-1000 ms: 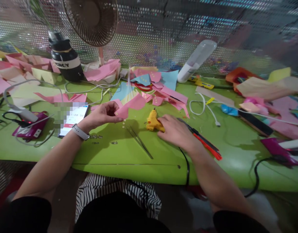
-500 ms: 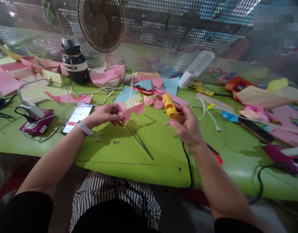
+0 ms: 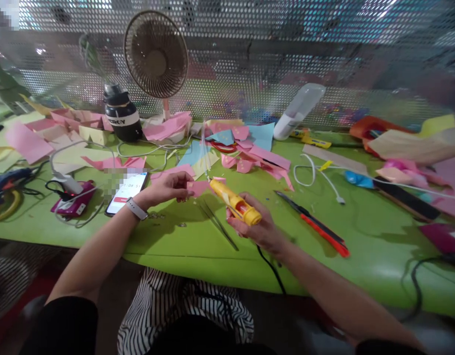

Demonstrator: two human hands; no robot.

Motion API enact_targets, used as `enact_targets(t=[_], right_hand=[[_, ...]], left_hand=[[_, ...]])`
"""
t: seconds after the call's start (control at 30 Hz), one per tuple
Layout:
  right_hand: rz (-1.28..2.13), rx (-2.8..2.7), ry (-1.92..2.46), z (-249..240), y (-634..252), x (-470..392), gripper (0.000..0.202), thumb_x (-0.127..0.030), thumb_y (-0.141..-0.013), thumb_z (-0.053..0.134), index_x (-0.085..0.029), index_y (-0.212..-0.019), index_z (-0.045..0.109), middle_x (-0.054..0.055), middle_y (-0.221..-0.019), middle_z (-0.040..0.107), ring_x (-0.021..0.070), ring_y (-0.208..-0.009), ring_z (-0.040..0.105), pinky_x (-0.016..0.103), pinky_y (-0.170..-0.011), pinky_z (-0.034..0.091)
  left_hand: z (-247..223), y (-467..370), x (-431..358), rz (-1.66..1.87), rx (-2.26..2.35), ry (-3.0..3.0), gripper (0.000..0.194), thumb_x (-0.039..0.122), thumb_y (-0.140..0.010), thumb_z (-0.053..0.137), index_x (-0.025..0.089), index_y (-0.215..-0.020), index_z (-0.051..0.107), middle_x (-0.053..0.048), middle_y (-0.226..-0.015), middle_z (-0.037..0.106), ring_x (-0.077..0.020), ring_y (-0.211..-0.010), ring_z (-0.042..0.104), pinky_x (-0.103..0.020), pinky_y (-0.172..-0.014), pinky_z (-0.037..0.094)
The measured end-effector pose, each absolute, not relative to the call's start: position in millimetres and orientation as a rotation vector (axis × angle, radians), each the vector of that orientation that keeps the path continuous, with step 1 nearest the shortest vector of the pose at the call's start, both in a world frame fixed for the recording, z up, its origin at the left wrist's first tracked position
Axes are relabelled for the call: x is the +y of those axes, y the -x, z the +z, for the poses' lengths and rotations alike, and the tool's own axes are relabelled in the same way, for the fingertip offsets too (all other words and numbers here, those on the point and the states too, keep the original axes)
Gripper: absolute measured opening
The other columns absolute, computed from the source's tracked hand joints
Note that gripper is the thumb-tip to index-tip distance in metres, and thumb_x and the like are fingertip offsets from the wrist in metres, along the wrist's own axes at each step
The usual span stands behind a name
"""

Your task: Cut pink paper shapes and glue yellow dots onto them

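Note:
My left hand (image 3: 171, 188) is closed, pinching a strip of pink paper (image 3: 201, 188) above the green tabletop. In my right hand (image 3: 259, 222) is a yellow hot glue gun (image 3: 233, 199), its nozzle pointing up-left at the paper's far edge. I cannot tell whether the nozzle touches the paper. A black cord (image 3: 270, 268) hangs from it over the table's front edge. Metal tweezers (image 3: 220, 228) lie between my hands. Small metallic bits (image 3: 157, 216) are scattered near my left wrist.
A phone (image 3: 127, 192) and a purple power strip (image 3: 75, 199) lie left. A red-and-black utility knife (image 3: 316, 224) lies right. Behind stand a fan (image 3: 156, 54), a black bottle (image 3: 122, 116) and a leaning clear bottle (image 3: 299, 111), with paper pieces (image 3: 246, 160) among them.
My right hand has brought the glue gun left and down, turning its nozzle toward the pink paper. The knife is now uncovered. My left hand still holds the paper; the view has shifted slightly.

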State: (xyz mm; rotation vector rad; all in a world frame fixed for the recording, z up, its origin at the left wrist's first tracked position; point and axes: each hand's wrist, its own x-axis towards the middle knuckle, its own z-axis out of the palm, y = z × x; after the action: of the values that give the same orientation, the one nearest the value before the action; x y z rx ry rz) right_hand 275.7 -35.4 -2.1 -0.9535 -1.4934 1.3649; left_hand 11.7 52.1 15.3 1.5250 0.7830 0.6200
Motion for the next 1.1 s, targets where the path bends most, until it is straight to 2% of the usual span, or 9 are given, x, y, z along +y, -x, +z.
enact_targets(t=[0.17, 0.43, 0.63, 0.8, 0.93, 1.1], right_hand=[[1.447, -1.544, 0.908, -1, -273, -40, 0.025, -0.030, -0.079, 0.076, -0.024, -0.087, 0.054, -0.003, -0.076, 0.058, 0.0095, -0.051, 0.050, 0.024, -0.041, 0.045], [1.133, -1.705, 0.784, -2, -275, -38, 0.011, -0.024, -0.084, 0.068, -0.021, -0.090, 0.059, 0.001, -0.081, 0.061, 0.0104, -0.058, 0.054, 0.024, -0.046, 0.046], [1.198, -1.650, 0.715, 2, -277, -33, 0.027, -0.026, -0.081, 0.071, -0.020, -0.105, 0.059, 0.002, -0.085, 0.065, 0.0102, -0.059, 0.055, 0.024, -0.050, 0.048], [1.320, -1.523, 0.809, 6, -278, -25, 0.037, -0.036, -0.078, 0.075, -0.024, -0.110, 0.062, 0.003, -0.086, 0.067, 0.0104, -0.051, 0.052, 0.027, -0.046, 0.046], [1.300, -1.489, 0.877, 5, -277, -21, 0.038, -0.046, -0.076, 0.079, -0.027, -0.104, 0.062, 0.002, -0.082, 0.068, 0.0102, -0.047, 0.049, 0.028, -0.042, 0.042], [1.233, -1.556, 0.862, -4, -276, -17, 0.042, -0.050, -0.073, 0.083, -0.022, -0.086, 0.054, -0.005, -0.067, 0.056, 0.0078, -0.046, 0.046, 0.024, -0.038, 0.040]], left_hand=[[23, -11, 49, 0.637, 0.769, -1.515, 0.029, 0.026, -0.080, 0.077, 0.014, -0.098, 0.057, 0.001, -0.074, 0.067, -0.0077, -0.054, 0.060, -0.020, -0.049, 0.046], [11, -22, 46, 0.588, 0.748, -1.465, 0.035, 0.027, -0.074, 0.082, 0.015, -0.096, 0.057, -0.003, -0.081, 0.072, -0.0075, -0.055, 0.060, -0.021, -0.052, 0.046], [10, -21, 47, 0.601, 0.769, -1.501, 0.040, 0.029, -0.071, 0.083, 0.014, -0.097, 0.058, -0.001, -0.073, 0.070, -0.0085, -0.054, 0.059, -0.022, -0.052, 0.045], [16, -14, 52, 0.703, 0.774, -1.523, 0.039, 0.031, -0.070, 0.084, 0.015, -0.096, 0.059, 0.001, -0.073, 0.069, -0.0072, -0.054, 0.057, -0.021, -0.051, 0.042], [18, -10, 56, 0.783, 0.791, -1.503, 0.041, 0.030, -0.068, 0.084, 0.016, -0.096, 0.059, 0.002, -0.073, 0.068, -0.0062, -0.053, 0.055, -0.019, -0.050, 0.040], [22, -11, 54, 0.793, 0.790, -1.508, 0.038, 0.029, -0.067, 0.085, 0.015, -0.092, 0.059, 0.003, -0.070, 0.066, -0.0056, -0.052, 0.054, -0.019, -0.051, 0.041]])
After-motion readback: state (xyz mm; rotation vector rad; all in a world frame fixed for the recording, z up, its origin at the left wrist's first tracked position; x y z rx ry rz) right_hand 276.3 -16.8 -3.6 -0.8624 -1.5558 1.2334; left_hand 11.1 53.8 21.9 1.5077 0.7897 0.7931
